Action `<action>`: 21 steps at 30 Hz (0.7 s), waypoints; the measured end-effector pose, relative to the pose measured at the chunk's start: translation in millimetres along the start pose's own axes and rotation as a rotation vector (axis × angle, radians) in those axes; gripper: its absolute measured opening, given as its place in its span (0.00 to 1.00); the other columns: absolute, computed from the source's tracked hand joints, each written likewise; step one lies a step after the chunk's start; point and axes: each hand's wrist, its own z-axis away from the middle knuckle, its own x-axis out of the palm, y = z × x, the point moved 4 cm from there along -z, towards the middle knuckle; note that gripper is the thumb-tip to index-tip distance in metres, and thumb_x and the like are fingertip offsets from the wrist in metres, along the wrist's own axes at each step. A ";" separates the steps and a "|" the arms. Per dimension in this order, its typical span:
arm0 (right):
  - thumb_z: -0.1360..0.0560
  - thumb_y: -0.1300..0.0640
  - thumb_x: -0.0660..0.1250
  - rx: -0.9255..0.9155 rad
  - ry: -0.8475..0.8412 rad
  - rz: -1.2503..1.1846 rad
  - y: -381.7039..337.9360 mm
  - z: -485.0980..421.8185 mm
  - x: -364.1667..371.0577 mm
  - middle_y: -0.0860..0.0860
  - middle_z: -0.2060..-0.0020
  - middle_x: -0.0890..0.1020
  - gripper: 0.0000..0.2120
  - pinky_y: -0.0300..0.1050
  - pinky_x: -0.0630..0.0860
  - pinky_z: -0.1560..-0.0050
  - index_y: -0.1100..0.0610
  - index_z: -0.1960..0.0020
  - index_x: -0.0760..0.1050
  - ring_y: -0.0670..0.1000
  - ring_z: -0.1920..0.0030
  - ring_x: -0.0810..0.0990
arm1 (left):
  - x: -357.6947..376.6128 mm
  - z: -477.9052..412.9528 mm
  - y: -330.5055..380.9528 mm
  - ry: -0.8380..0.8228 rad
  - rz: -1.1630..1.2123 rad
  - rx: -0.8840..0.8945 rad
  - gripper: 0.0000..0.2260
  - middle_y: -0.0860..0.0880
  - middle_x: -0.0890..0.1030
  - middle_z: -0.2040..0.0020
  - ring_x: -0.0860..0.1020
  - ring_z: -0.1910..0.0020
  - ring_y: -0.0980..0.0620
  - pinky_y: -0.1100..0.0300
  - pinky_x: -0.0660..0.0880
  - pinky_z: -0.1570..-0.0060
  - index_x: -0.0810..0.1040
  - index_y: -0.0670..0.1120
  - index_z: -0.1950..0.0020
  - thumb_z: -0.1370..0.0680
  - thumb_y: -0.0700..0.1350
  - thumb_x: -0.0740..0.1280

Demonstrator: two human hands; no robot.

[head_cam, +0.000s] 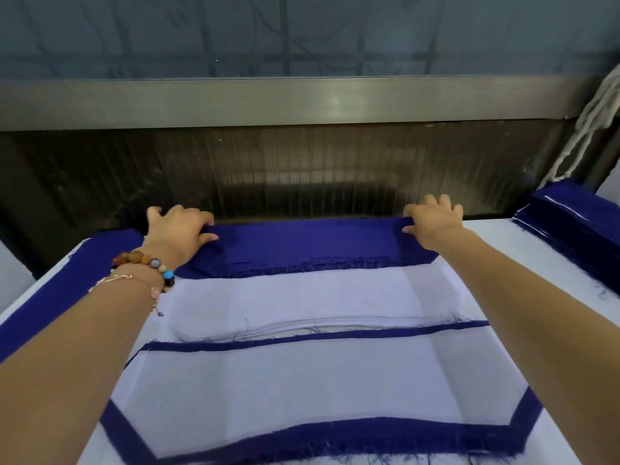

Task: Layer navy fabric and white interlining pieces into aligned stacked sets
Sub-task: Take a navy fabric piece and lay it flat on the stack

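Both arms stretch forward. The left hand (181, 229) and right hand (432, 219) each curl their fingers round one end of the navy fabric (308, 246), which lies flat just beyond the white interlining (295, 297).

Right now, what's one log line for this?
hands: left hand and right hand grip navy piece ends | interlining: flat, nearer | navy stack: far right

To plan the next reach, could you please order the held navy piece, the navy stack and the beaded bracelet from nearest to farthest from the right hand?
1. The navy piece: gripped by the right hand at its end.
2. The navy stack: to the hand's right, apart.
3. The beaded bracelet: far left, past the piece's other end.
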 end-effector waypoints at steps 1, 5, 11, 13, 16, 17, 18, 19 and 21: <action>0.21 0.48 0.63 0.035 0.010 0.012 5.1 1.2 1.1 0.56 0.39 0.70 0.15 0.55 0.62 0.35 0.50 0.36 0.73 0.59 0.35 0.63 | 1.1 2.2 -6.8 -0.005 -0.004 -0.032 0.07 0.50 0.77 0.44 0.71 0.41 0.46 0.44 0.59 0.37 0.75 0.53 0.44 0.19 0.52 0.62; 0.22 0.48 0.64 0.137 0.056 0.026 19.0 7.8 2.0 0.55 0.40 0.72 0.14 0.54 0.63 0.37 0.50 0.38 0.75 0.58 0.36 0.64 | 5.7 10.7 -24.9 0.002 0.081 -0.141 0.04 0.48 0.78 0.49 0.73 0.47 0.44 0.46 0.63 0.42 0.74 0.50 0.50 0.19 0.49 0.62; 0.21 0.50 0.63 0.275 0.149 -0.399 33.2 17.2 -5.6 0.55 0.49 0.79 0.06 0.53 0.64 0.41 0.52 0.49 0.73 0.59 0.44 0.73 | -5.2 21.3 -35.3 0.184 0.596 -0.294 0.02 0.50 0.79 0.58 0.77 0.53 0.45 0.46 0.72 0.47 0.76 0.50 0.52 0.21 0.47 0.67; 0.21 0.52 0.63 0.312 0.154 -0.521 36.9 21.4 -8.0 0.54 0.53 0.79 0.05 0.52 0.65 0.43 0.52 0.50 0.73 0.57 0.50 0.74 | -11.7 25.5 -35.5 0.197 0.706 -0.327 0.03 0.49 0.79 0.61 0.78 0.56 0.45 0.50 0.74 0.54 0.76 0.47 0.50 0.21 0.46 0.67; 0.21 0.53 0.64 0.337 0.167 -0.599 40.5 29.9 -13.9 0.54 0.53 0.79 0.05 0.54 0.68 0.42 0.53 0.48 0.73 0.57 0.52 0.75 | -23.9 34.7 -37.2 0.237 0.752 -0.365 0.06 0.45 0.80 0.59 0.79 0.56 0.45 0.48 0.78 0.54 0.77 0.44 0.47 0.22 0.45 0.68; 0.21 0.53 0.64 0.335 0.170 -0.608 41.7 33.3 -16.6 0.54 0.53 0.79 0.04 0.55 0.70 0.42 0.53 0.49 0.72 0.57 0.51 0.76 | -28.8 38.3 -37.2 0.251 0.766 -0.366 0.06 0.44 0.81 0.58 0.79 0.55 0.44 0.47 0.78 0.52 0.78 0.44 0.47 0.22 0.44 0.68; 0.21 0.53 0.64 0.330 0.170 -0.614 42.9 36.8 -19.6 0.54 0.53 0.79 0.04 0.56 0.71 0.42 0.53 0.50 0.72 0.57 0.51 0.76 | -34.1 42.2 -36.8 0.264 0.787 -0.364 0.06 0.44 0.81 0.58 0.79 0.55 0.44 0.48 0.77 0.51 0.78 0.44 0.47 0.22 0.44 0.68; 0.21 0.53 0.64 0.323 0.167 -0.620 44.1 40.6 -22.9 0.54 0.53 0.79 0.04 0.56 0.73 0.43 0.53 0.50 0.71 0.57 0.51 0.77 | -39.8 46.1 -36.1 0.274 0.811 -0.359 0.06 0.44 0.81 0.57 0.80 0.55 0.45 0.49 0.77 0.51 0.78 0.43 0.46 0.22 0.43 0.68; 0.21 0.53 0.64 0.308 0.155 -0.636 47.7 48.4 -29.9 0.55 0.53 0.79 0.05 0.56 0.75 0.46 0.55 0.49 0.72 0.57 0.51 0.78 | -51.5 54.7 -34.2 0.285 0.838 -0.346 0.07 0.44 0.81 0.57 0.80 0.55 0.46 0.53 0.76 0.52 0.78 0.42 0.45 0.22 0.41 0.68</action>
